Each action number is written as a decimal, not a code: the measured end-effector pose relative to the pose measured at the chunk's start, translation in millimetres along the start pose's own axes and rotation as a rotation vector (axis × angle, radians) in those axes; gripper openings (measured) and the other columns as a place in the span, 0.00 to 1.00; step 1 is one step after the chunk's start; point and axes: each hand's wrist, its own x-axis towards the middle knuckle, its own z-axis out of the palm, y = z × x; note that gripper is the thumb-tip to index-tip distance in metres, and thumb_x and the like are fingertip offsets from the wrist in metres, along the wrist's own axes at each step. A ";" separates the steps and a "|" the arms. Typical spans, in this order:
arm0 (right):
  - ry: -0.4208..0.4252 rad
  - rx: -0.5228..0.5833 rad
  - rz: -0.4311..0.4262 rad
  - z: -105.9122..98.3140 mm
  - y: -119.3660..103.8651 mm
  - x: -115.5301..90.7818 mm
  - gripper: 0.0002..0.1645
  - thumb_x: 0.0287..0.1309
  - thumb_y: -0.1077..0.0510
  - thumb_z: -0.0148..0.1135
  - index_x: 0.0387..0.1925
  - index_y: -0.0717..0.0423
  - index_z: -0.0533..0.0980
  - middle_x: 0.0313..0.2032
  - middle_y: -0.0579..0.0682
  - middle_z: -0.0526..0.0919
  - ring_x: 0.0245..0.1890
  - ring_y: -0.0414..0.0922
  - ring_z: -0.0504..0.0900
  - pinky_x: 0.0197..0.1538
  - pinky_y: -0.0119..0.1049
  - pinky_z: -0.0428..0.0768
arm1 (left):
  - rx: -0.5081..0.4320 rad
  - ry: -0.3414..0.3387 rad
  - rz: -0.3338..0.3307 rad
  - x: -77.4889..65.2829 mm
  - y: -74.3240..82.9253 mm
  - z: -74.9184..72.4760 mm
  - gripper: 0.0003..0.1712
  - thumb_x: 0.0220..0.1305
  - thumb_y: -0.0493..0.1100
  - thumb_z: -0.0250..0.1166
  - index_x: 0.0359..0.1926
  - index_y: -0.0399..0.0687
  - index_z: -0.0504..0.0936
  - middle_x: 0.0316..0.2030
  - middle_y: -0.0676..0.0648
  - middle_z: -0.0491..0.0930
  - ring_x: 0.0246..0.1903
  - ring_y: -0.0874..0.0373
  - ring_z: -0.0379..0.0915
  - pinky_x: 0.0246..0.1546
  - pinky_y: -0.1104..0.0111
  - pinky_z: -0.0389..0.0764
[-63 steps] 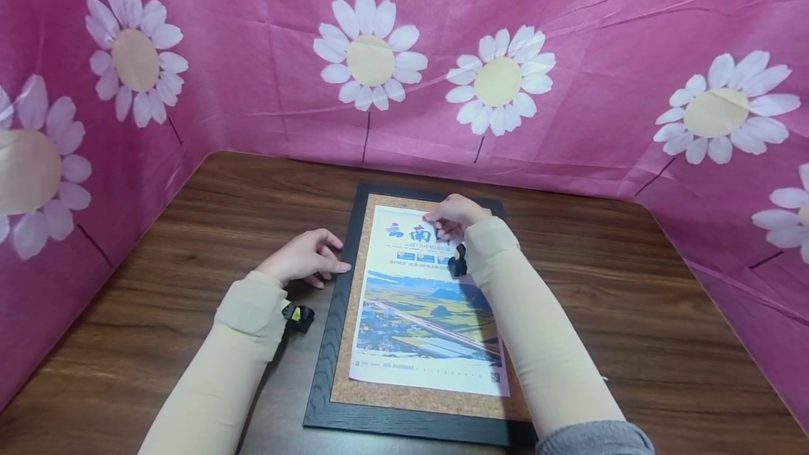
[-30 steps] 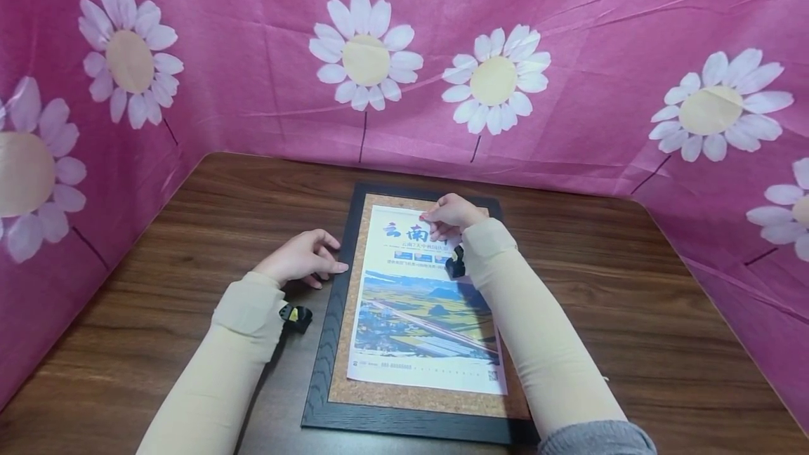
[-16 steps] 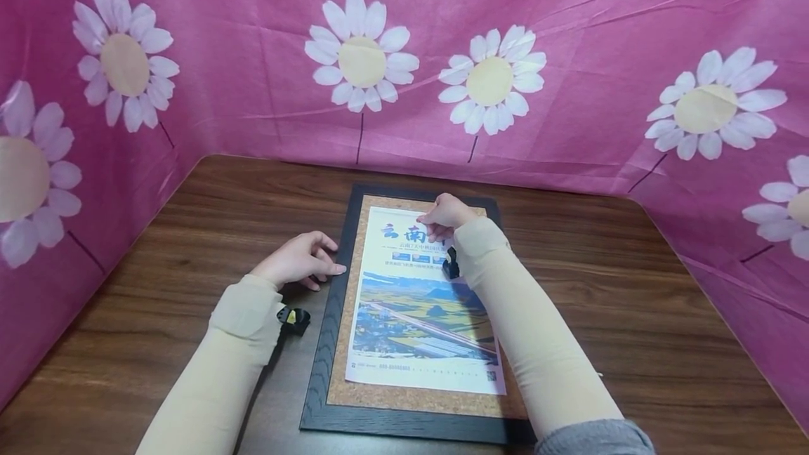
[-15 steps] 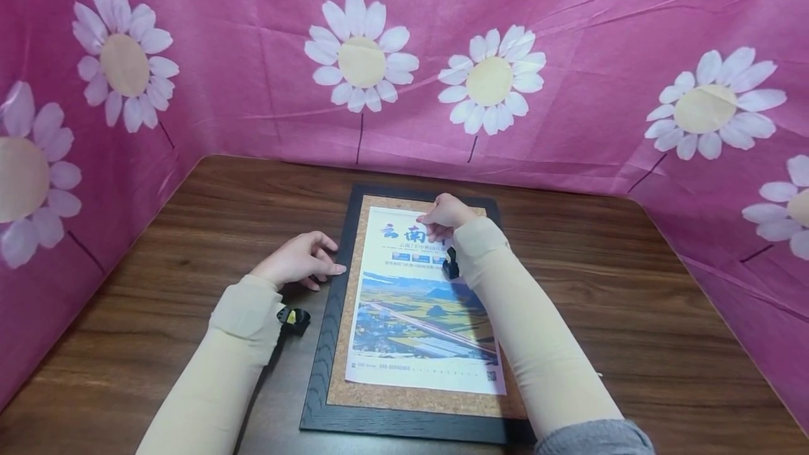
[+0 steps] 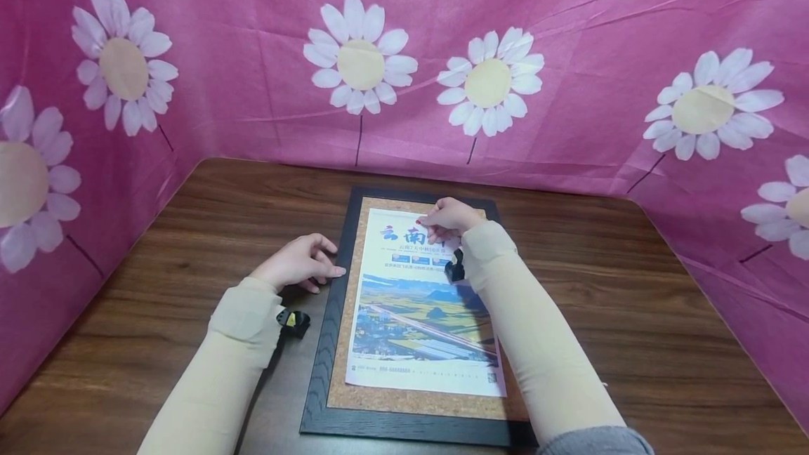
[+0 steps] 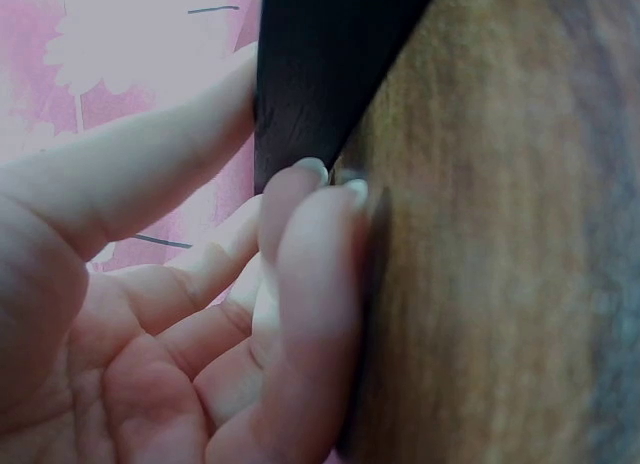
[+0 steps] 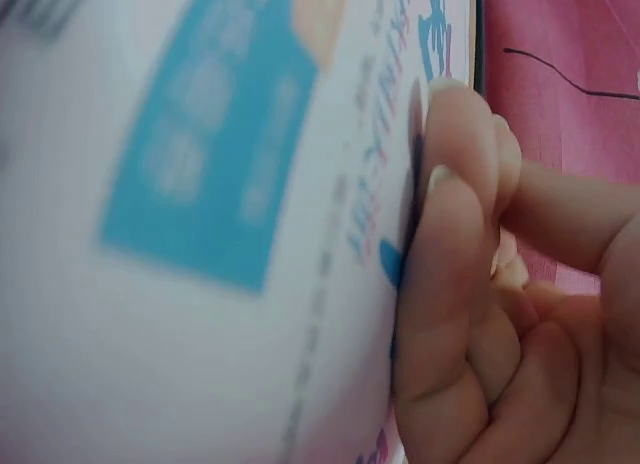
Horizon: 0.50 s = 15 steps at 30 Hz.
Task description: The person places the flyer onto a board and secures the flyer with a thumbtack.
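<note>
A printed poster (image 5: 417,328) with a landscape picture and Chinese lettering lies on a cork board (image 5: 373,397) with a wide black frame (image 5: 404,423). Near the poster's top edge, the thumb and finger of my right hand (image 5: 451,218) pinch a tiny red pin (image 5: 418,222); its tip is too small to make out. That hand hides part of the title, and its curled fingers (image 7: 440,274) lie close to the paper. My left hand (image 5: 302,262) holds the frame's left edge, thumb on top and bent fingers (image 6: 320,284) against its side near the tabletop.
The board lies flat on a brown wooden table (image 5: 638,314). A pink cloth with white daisies (image 5: 430,146) hangs around the back and sides. Black wrist cameras sit on the left sleeve (image 5: 293,321) and the right sleeve (image 5: 455,267).
Both hands keep their places on the board and poster. The red pin shows more clearly at the right fingertips than half a second ago. The head view has shifted slightly.
</note>
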 end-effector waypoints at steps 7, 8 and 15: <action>-0.072 0.031 -0.049 -10.2 3.0 -5.6 0.10 0.66 0.56 0.63 0.39 0.59 0.73 0.25 0.49 0.82 0.25 0.41 0.84 0.36 0.32 0.83 | 0.006 -0.006 0.006 1.2 1.0 1.3 0.32 0.61 0.43 0.70 0.60 0.32 0.68 0.40 0.40 0.80 0.34 0.53 0.77 0.31 0.62 0.86; -0.078 0.028 -0.063 -11.4 2.6 -8.0 0.11 0.67 0.55 0.62 0.40 0.59 0.73 0.27 0.50 0.83 0.26 0.42 0.84 0.38 0.32 0.83 | 0.007 -0.006 0.007 1.8 0.5 1.1 0.32 0.61 0.42 0.71 0.60 0.32 0.68 0.40 0.40 0.80 0.34 0.53 0.77 0.31 0.62 0.86; -0.018 -0.019 -0.174 -22.8 1.0 -25.3 0.16 0.69 0.52 0.58 0.48 0.62 0.74 0.34 0.51 0.83 0.36 0.46 0.82 0.47 0.37 0.80 | 0.014 -0.001 0.010 1.6 -2.1 -0.6 0.32 0.62 0.42 0.70 0.60 0.32 0.67 0.40 0.40 0.80 0.34 0.52 0.78 0.32 0.62 0.86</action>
